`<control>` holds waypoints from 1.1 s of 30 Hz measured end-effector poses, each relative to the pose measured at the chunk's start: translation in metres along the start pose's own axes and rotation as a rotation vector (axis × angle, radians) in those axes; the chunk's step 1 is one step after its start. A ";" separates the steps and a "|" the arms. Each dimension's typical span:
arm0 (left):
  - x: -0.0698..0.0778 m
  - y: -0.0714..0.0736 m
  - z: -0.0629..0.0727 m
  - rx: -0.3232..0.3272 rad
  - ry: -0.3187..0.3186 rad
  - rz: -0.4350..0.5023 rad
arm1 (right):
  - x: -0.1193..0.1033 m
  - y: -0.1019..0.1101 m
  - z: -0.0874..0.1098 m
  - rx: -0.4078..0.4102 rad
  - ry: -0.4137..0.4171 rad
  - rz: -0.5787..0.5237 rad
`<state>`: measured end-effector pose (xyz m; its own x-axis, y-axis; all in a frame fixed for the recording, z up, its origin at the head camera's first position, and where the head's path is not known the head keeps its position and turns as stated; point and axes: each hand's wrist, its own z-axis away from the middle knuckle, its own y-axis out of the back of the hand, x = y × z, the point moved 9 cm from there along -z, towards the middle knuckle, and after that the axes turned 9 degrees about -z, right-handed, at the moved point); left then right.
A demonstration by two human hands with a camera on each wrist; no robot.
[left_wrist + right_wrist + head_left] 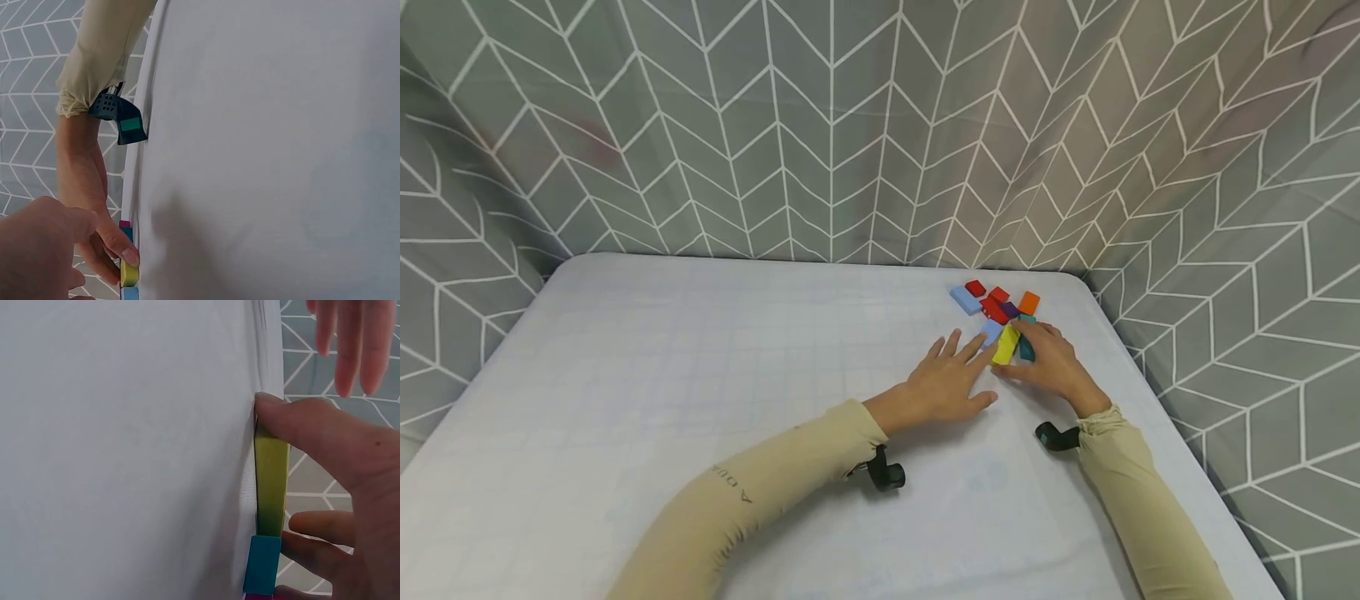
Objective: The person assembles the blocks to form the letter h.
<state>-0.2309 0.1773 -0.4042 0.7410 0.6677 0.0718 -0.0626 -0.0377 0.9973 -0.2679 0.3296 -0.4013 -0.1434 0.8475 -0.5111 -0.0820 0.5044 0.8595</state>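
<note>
The right hand [1051,363] pinches the yellow block [1006,346]; the left hand [946,385] has fingers apart. Sliding left may disturb the near pale-blue block [989,331].

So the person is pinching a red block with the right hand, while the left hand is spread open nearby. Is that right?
Not quite: the right hand pinches a yellow block, not a red one, as the right wrist view shows. The left hand is indeed spread open nearby.
</note>
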 end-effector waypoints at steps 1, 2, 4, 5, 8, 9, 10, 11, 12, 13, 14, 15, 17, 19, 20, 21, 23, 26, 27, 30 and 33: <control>-0.001 -0.001 0.001 -0.004 0.003 -0.002 | 0.000 -0.002 -0.001 -0.006 -0.004 -0.002; -0.003 -0.003 0.002 -0.007 0.006 -0.001 | 0.001 -0.004 -0.002 -0.011 -0.008 -0.005; -0.005 -0.006 0.005 -0.020 0.007 0.005 | 0.001 -0.006 -0.003 -0.019 -0.017 -0.002; -0.006 -0.007 0.006 -0.022 0.006 0.010 | 0.002 -0.007 -0.004 -0.019 -0.022 0.001; -0.005 -0.006 0.009 -0.016 -0.004 0.021 | 0.002 -0.007 -0.003 -0.010 -0.029 0.003; -0.005 -0.004 0.010 -0.010 -0.008 0.015 | 0.002 -0.006 -0.003 -0.007 -0.024 0.004; -0.005 -0.002 0.012 -0.002 -0.010 0.008 | 0.001 -0.005 -0.003 -0.003 -0.017 0.003; -0.006 0.001 0.013 0.005 -0.010 -0.003 | -0.001 -0.004 -0.002 0.002 -0.008 -0.001; -0.007 0.004 0.015 0.012 -0.012 -0.015 | -0.002 -0.003 -0.001 0.004 0.004 -0.003; -0.008 0.007 0.017 0.019 -0.013 -0.027 | -0.005 -0.002 -0.001 0.008 0.019 -0.004; -0.009 0.010 0.019 0.026 -0.016 -0.036 | -0.008 -0.001 0.001 0.013 0.033 -0.006; -0.010 0.013 0.022 0.029 -0.018 -0.044 | -0.012 0.002 0.002 0.021 0.042 -0.007; -0.011 0.018 0.029 0.033 -0.025 -0.052 | -0.020 0.007 0.005 0.037 0.057 -0.016; -0.012 0.022 0.036 0.040 -0.032 -0.050 | -0.028 0.013 0.008 0.052 0.067 -0.019; -0.013 0.025 0.040 0.044 -0.034 -0.043 | -0.031 0.016 0.009 0.059 0.069 -0.022; -0.015 0.028 0.043 0.050 -0.032 -0.041 | -0.035 0.018 0.009 0.064 0.072 -0.025; -0.019 0.035 0.051 0.072 -0.027 -0.023 | -0.043 0.022 0.010 0.072 0.086 -0.032; -0.028 0.044 0.061 0.100 -0.010 0.004 | -0.054 0.026 0.011 0.083 0.107 -0.038; -0.031 0.047 0.064 0.107 -0.006 0.009 | -0.058 0.027 0.012 0.086 0.111 -0.040; -0.039 0.055 0.072 0.128 0.001 0.032 | -0.071 0.031 0.016 0.101 0.123 -0.050; -0.047 0.063 0.081 0.145 0.011 0.046 | -0.086 0.034 0.020 0.119 0.142 -0.083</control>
<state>-0.2155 0.0838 -0.3434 0.7322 0.6707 0.1183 0.0016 -0.1754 0.9845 -0.2391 0.2773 -0.3278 -0.2789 0.7749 -0.5673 0.0165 0.5945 0.8039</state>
